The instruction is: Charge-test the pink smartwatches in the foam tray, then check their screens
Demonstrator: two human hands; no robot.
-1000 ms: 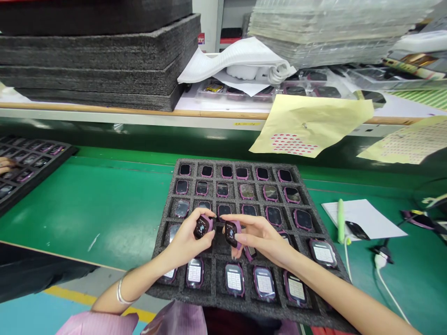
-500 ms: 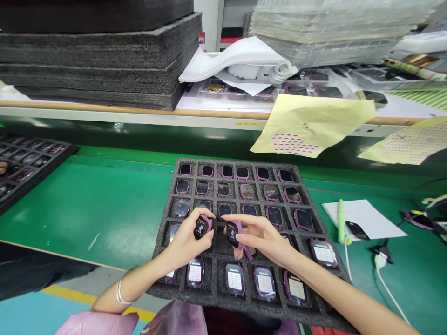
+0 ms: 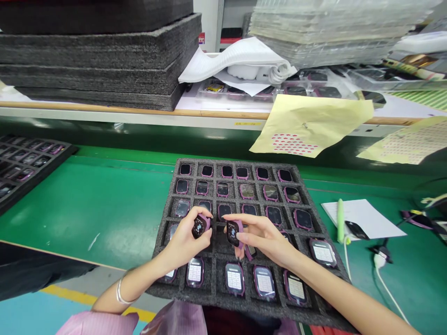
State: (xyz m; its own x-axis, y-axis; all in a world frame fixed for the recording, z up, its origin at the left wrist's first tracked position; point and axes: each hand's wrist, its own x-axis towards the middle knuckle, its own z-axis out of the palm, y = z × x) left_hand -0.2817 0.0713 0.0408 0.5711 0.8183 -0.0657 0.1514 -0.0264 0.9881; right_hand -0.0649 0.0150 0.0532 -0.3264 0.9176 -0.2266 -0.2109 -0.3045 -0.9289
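Note:
My left hand (image 3: 188, 235) pinches a purple-framed smartwatch body (image 3: 200, 226) between thumb and fingers, its dark screen lit with a small picture. A second smartwatch body (image 3: 233, 232), also lit, is gripped by my right hand (image 3: 260, 232), thumb on its side edge. Both are held tilted above a dark grey foam tray (image 3: 218, 294), a short gap apart. The tray's square pockets hold several more purple watch bodies; those at the back have dark screens, while front ones such as this watch (image 3: 234, 279) bear a white printed label. My hands and forearms hide some middle pockets.
Another filled foam tray (image 3: 66, 153) lies at the left of the green bench (image 3: 115, 195). On the right are white paper (image 3: 375, 216), a green stick-shaped tool (image 3: 340, 221) and a white cable (image 3: 391, 291). Foam trays (image 3: 104, 56) are stacked on the shelf; yellow sheets (image 3: 310, 123) hang from it.
My left hand has shifted slightly left with its watch, widening the gap between the two watches. My right hand has turned its watch a little. The tray stays put.

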